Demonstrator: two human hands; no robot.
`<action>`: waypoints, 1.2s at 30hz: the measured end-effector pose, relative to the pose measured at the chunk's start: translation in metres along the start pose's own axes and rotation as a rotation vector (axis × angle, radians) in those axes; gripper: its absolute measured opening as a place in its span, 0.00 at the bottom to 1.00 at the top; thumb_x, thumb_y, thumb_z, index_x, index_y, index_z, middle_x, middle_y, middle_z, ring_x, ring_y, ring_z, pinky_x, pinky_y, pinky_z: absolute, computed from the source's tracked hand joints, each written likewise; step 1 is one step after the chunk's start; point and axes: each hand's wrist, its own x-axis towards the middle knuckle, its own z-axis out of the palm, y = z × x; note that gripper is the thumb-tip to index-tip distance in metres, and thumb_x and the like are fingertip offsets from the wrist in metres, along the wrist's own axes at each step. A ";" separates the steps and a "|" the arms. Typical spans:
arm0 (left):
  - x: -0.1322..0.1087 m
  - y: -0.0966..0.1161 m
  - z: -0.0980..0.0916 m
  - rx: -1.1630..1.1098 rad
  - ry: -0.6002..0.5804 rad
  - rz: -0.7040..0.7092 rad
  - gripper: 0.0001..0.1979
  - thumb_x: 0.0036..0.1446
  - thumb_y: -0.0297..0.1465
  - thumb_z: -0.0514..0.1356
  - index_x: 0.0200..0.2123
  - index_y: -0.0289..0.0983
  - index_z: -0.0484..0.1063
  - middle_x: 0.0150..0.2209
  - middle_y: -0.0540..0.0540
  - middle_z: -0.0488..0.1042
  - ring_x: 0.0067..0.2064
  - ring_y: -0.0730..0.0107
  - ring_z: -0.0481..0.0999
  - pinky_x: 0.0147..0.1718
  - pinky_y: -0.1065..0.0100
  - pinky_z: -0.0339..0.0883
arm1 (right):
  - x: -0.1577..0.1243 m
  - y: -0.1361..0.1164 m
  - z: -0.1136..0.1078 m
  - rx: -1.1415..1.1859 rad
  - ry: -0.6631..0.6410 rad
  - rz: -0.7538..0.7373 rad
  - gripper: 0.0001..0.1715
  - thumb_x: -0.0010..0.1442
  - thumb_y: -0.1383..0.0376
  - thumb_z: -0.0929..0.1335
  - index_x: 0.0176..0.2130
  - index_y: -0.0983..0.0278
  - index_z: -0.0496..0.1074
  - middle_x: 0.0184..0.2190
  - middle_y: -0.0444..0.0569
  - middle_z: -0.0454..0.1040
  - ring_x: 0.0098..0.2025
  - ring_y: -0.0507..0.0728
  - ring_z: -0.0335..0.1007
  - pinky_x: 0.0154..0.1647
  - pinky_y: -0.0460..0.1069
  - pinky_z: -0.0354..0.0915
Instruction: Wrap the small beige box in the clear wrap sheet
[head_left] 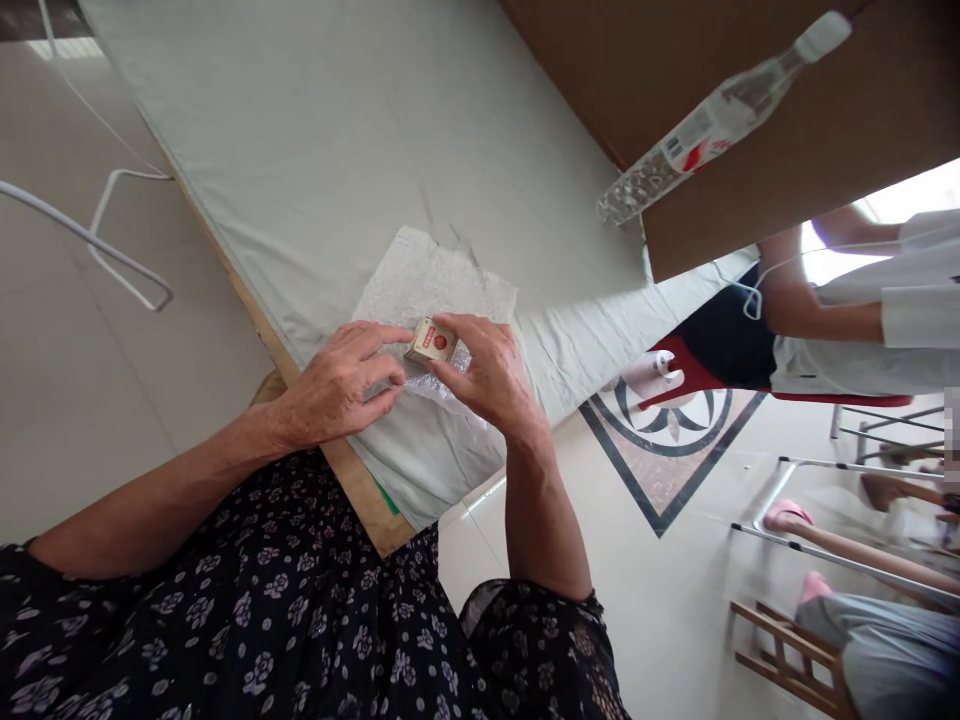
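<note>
A small cream box (435, 342) with red print on its top lies on a sheet of bubble wrap (416, 270) near the table corner. My right hand (491, 370) grips the box at its right side between thumb and index finger. On the other side, my left hand (345, 380) has its fingers apart, with the index fingertip at the box's left edge. Part of the bubble wrap is hidden under both hands.
A pale cloth covers the table (315, 130). A clear plastic bottle (705, 140) stands beside a large cardboard panel (720, 220). To the right sits a person in a white top (862, 340); other people and a wooden stool (787, 640) are further off.
</note>
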 end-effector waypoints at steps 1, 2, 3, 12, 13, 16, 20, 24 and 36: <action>0.001 0.000 0.000 0.001 0.007 -0.006 0.05 0.65 0.26 0.60 0.35 0.37 0.75 0.57 0.37 0.79 0.57 0.54 0.79 0.58 0.51 0.72 | -0.001 0.000 0.000 0.000 0.004 -0.005 0.23 0.65 0.63 0.72 0.59 0.60 0.73 0.55 0.54 0.81 0.56 0.65 0.76 0.58 0.59 0.64; 0.002 0.001 0.001 -0.001 0.010 -0.013 0.06 0.65 0.27 0.60 0.34 0.38 0.75 0.57 0.38 0.79 0.56 0.54 0.79 0.57 0.51 0.72 | -0.001 0.001 0.001 0.003 0.007 -0.008 0.23 0.65 0.63 0.72 0.59 0.60 0.73 0.55 0.54 0.81 0.56 0.65 0.76 0.58 0.59 0.64; 0.003 0.001 0.001 -0.007 0.009 -0.023 0.06 0.65 0.27 0.60 0.34 0.38 0.75 0.56 0.38 0.79 0.56 0.55 0.79 0.57 0.51 0.72 | -0.001 0.002 0.001 0.009 0.009 -0.009 0.23 0.65 0.63 0.72 0.59 0.61 0.74 0.54 0.54 0.81 0.56 0.65 0.76 0.58 0.59 0.65; 0.022 0.003 0.005 -0.083 0.036 -0.208 0.06 0.64 0.32 0.61 0.35 0.39 0.75 0.55 0.40 0.81 0.57 0.55 0.80 0.58 0.53 0.72 | -0.016 0.007 -0.012 0.323 0.085 0.000 0.23 0.69 0.49 0.69 0.57 0.58 0.75 0.61 0.55 0.77 0.65 0.64 0.72 0.66 0.62 0.65; 0.025 0.003 0.004 -0.103 0.037 -0.248 0.06 0.63 0.33 0.61 0.34 0.39 0.75 0.55 0.41 0.81 0.56 0.55 0.80 0.57 0.54 0.73 | -0.021 0.008 -0.015 0.369 0.087 0.012 0.24 0.69 0.47 0.69 0.56 0.57 0.75 0.61 0.54 0.77 0.65 0.64 0.72 0.66 0.62 0.65; 0.033 0.002 0.003 -0.174 0.030 -0.359 0.08 0.62 0.36 0.62 0.34 0.39 0.75 0.54 0.41 0.82 0.54 0.56 0.81 0.47 0.60 0.76 | -0.031 0.008 -0.016 0.400 0.101 0.054 0.23 0.65 0.47 0.72 0.52 0.56 0.76 0.58 0.54 0.79 0.62 0.64 0.75 0.64 0.63 0.66; 0.041 0.001 0.005 -0.247 0.018 -0.503 0.11 0.59 0.40 0.63 0.34 0.38 0.76 0.56 0.40 0.82 0.49 0.56 0.82 0.32 0.67 0.70 | -0.024 0.010 -0.008 0.442 0.199 0.114 0.10 0.63 0.56 0.74 0.38 0.58 0.75 0.55 0.52 0.81 0.57 0.63 0.77 0.61 0.61 0.68; 0.050 -0.001 0.005 -0.310 0.004 -0.601 0.14 0.56 0.43 0.65 0.33 0.38 0.77 0.57 0.40 0.82 0.45 0.58 0.82 0.31 0.67 0.67 | -0.009 0.014 0.000 0.598 0.206 0.213 0.10 0.62 0.57 0.72 0.33 0.59 0.73 0.46 0.50 0.84 0.47 0.59 0.80 0.52 0.55 0.71; 0.059 -0.012 0.014 -0.455 0.001 -0.627 0.12 0.49 0.41 0.66 0.30 0.38 0.75 0.32 0.47 0.79 0.33 0.68 0.74 0.32 0.68 0.66 | -0.003 0.016 0.017 0.668 0.276 0.370 0.11 0.58 0.56 0.71 0.30 0.60 0.72 0.38 0.48 0.84 0.35 0.54 0.74 0.39 0.51 0.68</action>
